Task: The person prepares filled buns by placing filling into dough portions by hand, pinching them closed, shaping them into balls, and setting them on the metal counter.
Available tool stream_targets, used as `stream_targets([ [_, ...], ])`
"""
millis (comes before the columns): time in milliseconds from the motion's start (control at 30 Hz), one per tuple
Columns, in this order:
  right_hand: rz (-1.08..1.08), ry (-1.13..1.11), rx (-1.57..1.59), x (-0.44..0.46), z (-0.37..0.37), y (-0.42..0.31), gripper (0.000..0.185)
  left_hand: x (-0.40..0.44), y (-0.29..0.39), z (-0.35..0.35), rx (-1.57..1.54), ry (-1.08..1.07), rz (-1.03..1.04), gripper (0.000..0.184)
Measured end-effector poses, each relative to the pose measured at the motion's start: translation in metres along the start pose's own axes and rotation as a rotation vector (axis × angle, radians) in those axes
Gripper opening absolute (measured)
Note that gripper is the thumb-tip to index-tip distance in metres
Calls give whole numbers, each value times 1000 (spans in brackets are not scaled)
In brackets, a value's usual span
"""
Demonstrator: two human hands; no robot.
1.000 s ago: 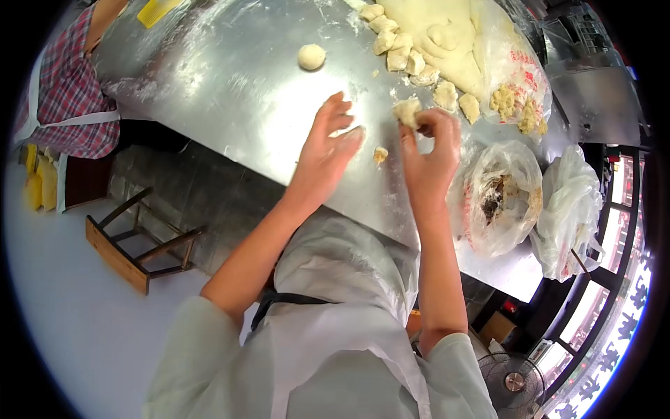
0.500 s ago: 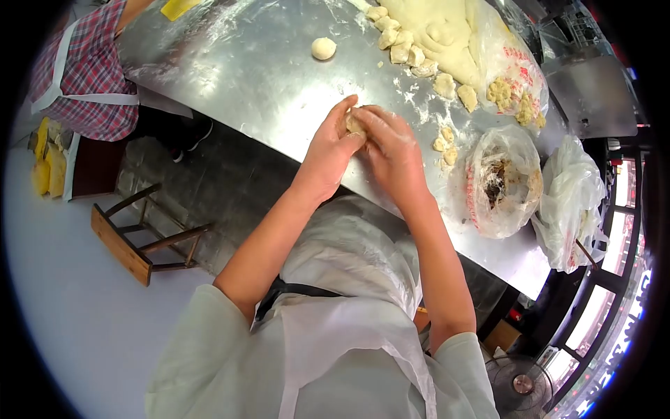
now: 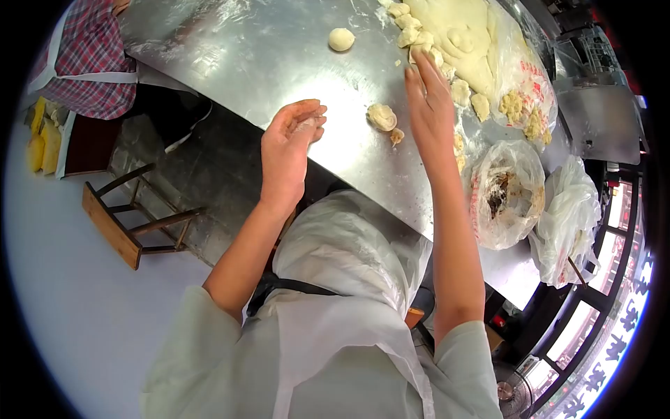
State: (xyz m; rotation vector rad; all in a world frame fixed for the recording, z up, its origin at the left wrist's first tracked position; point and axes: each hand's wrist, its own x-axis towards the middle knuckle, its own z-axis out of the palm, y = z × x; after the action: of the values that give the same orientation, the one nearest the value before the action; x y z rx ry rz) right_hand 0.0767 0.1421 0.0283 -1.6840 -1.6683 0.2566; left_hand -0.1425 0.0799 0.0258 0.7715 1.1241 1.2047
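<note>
My left hand (image 3: 287, 143) is raised near the table's front edge, its fingers loosely curled with a gap to the thumb. Something whitish shows in the palm; it looks like flour, and no held piece can be made out. My right hand (image 3: 430, 101) is stretched out with straight fingers, its tips by the row of cut dough pieces (image 3: 410, 35). Between the hands, an uneven dough piece (image 3: 382, 117) lies on the metal table (image 3: 279, 63), touching or close to a small brownish lump (image 3: 397, 136). Farther back sits a smooth round dough ball (image 3: 341, 39).
A large dough slab (image 3: 457, 35) lies at the back right, beside crumbly yellowish lumps (image 3: 511, 105). Nearer are an open plastic bag with dark filling (image 3: 508, 195) and a white plastic bag (image 3: 567, 216). Another person's checked apron (image 3: 94, 63) is at left, above a wooden stool (image 3: 112, 227).
My hands have parted: the left went left, the right moved up and right toward the cut dough. The piece they held now lies on the table, with the small lump beside it.
</note>
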Motion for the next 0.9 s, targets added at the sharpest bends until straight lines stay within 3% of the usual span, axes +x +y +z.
stream_targets([
  [133,-199,11,-421,-3,63,-2,68,10,4,1,-29,-9,27,28],
  [233,-200,-135,-448,-22,68,-2,78,12,6,-8,-25,27,-16,28],
  [367,-145,-147,-475,-16,72,1,76,16,6,-2,-29,57,-59,26],
  [467,-179,-46,-520,-11,77,8,72,18,1,17,-32,-62,-51,25],
  [567,-157,-120,-156,4,73,41,68,9,1,13,-27,-114,-32,25],
  [600,207,-220,401,5,40,23,61,5,1,7,-11,-111,-30,25],
  [633,410,-235,507,0,11,6,50,-1,-1,3,3,-116,-34,25],
  [700,156,-306,74,-10,-2,17,40,0,-9,-2,15,-61,-69,25],
  [767,-202,-133,-112,-37,12,32,38,-1,-18,2,-8,-26,-88,26],
  [900,-3,-254,133,-52,9,6,31,9,-29,17,-55,-100,-34,41],
])
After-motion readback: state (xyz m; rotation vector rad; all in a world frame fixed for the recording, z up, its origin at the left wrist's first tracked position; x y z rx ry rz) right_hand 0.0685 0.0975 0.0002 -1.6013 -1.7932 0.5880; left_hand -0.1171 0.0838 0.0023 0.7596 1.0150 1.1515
